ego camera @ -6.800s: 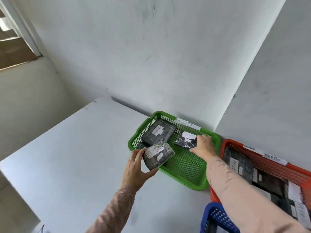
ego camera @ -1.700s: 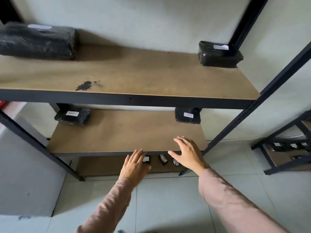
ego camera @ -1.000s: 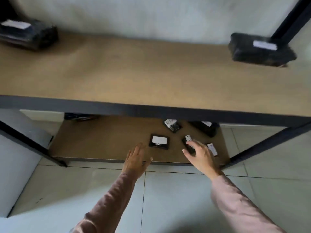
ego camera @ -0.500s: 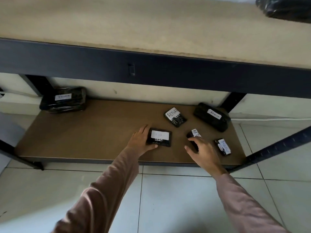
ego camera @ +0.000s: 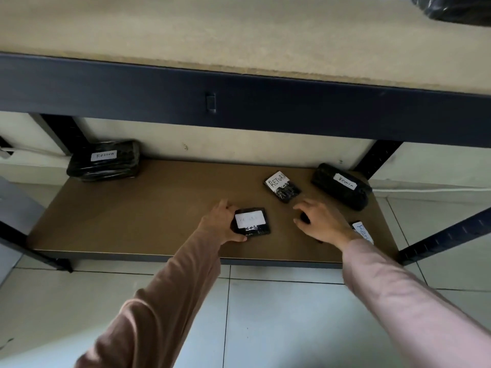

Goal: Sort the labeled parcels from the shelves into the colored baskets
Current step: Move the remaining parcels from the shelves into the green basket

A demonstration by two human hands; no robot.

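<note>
On the bottom shelf (ego camera: 132,221) lie several black wrapped parcels with white labels. My left hand (ego camera: 221,221) grips a small flat parcel (ego camera: 252,221) from its left side, thumb at its near edge. My right hand (ego camera: 320,221) curls down over another small parcel (ego camera: 305,218), which is almost fully hidden under the fingers. A small "RETURN" parcel (ego camera: 282,186) lies just beyond both hands. A longer "Return" parcel (ego camera: 341,185) sits at the back right, another (ego camera: 105,160) at the back left. One more labelled parcel (ego camera: 362,231) peeks out beside my right wrist.
The shelf above, with its dark steel beam (ego camera: 239,102), overhangs the hands, and a black parcel (ego camera: 457,7) lies at its far right. Dark uprights (ego camera: 441,237) stand at the corners. Pale floor tiles (ego camera: 265,314) lie below. No baskets are in view.
My left hand has closed around the flat parcel's left side. My right hand has slid forward and covered the small parcel whose label showed before. The view has moved slightly closer.
</note>
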